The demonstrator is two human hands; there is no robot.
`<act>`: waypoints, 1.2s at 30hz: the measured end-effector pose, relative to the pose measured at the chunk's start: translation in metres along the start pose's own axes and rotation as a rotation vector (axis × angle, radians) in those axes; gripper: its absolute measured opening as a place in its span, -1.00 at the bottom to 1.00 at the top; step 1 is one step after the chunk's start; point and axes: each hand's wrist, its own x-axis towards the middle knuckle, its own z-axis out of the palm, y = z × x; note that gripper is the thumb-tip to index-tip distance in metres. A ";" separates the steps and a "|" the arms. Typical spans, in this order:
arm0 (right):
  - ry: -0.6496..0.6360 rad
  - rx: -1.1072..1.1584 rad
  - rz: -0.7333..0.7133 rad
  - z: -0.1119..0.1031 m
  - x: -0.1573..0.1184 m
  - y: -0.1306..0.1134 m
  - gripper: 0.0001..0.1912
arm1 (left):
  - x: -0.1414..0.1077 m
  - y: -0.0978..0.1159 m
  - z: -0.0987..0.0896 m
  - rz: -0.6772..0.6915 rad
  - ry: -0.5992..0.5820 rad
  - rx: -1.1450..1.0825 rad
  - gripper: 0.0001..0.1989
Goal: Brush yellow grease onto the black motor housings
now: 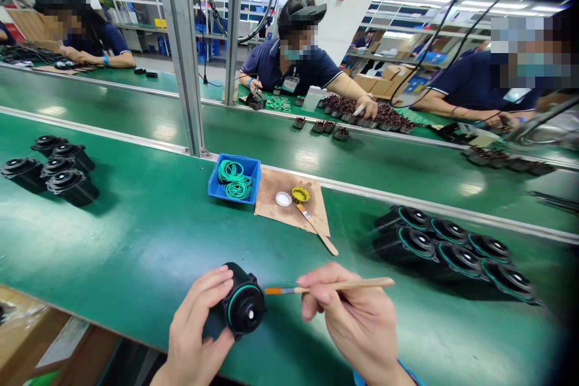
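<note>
My left hand is wrapped round a black cylindrical housing that lies tilted on the green table, its round end facing me. A green ring circles that end, and a white tip shows at its centre. Pinched in my right hand is a wooden-handled brush, held nearly level. Its orange bristles point left, close to the right edge of the housing; whether they touch it I cannot tell.
A blue bin of green rings stands beyond my hands, beside cardboard with a yellow container, white lid and second brush. Black housings stand left and right. A metal post rises behind; people sit across the conveyor.
</note>
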 end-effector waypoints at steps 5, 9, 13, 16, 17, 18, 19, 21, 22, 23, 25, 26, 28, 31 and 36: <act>-0.001 -0.048 -0.021 0.006 0.004 -0.005 -0.58 | -0.002 0.000 -0.001 0.085 -0.008 0.040 -0.57; -0.037 -0.088 -0.027 0.008 0.004 -0.008 -0.50 | 0.001 0.001 -0.001 0.147 -0.025 0.060 -0.52; -0.047 -0.095 -0.052 0.010 0.005 -0.010 -0.49 | 0.003 0.003 0.000 0.198 -0.027 0.111 -0.52; -0.073 -0.098 -0.071 0.011 0.005 -0.012 -0.54 | 0.005 0.005 0.000 0.214 -0.026 0.150 -0.54; -0.083 -0.100 -0.078 0.011 0.005 -0.013 -0.57 | 0.005 0.005 0.000 0.216 -0.026 0.160 -0.54; -0.096 -0.103 -0.089 0.011 0.005 -0.013 -0.61 | 0.006 0.006 0.000 0.216 -0.029 0.167 -0.54; -0.109 -0.111 -0.106 0.011 0.005 -0.014 -0.65 | 0.007 0.006 0.000 0.215 -0.034 0.174 -0.54; -0.142 -0.132 -0.170 0.010 0.004 -0.016 -0.69 | 0.007 0.007 0.000 0.216 -0.048 0.183 -0.55; -0.162 -0.140 -0.215 0.011 0.005 -0.017 -0.69 | 0.008 0.007 0.000 0.215 -0.056 0.185 -0.56; -0.187 -0.146 -0.269 0.011 0.005 -0.018 -0.69 | 0.007 0.007 0.000 0.214 -0.064 0.187 -0.57; -0.223 -0.150 -0.401 0.012 0.005 -0.019 -0.69 | 0.007 0.007 -0.001 0.212 -0.076 0.191 -0.59; -0.238 -0.147 -0.455 0.013 0.005 -0.020 -0.70 | 0.006 0.006 -0.001 0.211 -0.084 0.192 -0.60; -0.278 -0.144 -0.510 0.015 0.003 -0.021 -0.73 | 0.004 0.006 -0.002 0.203 -0.099 0.191 -0.61; -0.370 -0.183 -0.482 0.016 -0.002 -0.022 -0.68 | 0.002 0.006 -0.002 0.178 -0.125 0.186 -0.60; -0.444 -0.363 -0.630 0.016 -0.008 -0.022 -0.55 | 0.005 0.006 -0.001 0.125 -0.129 0.186 -0.59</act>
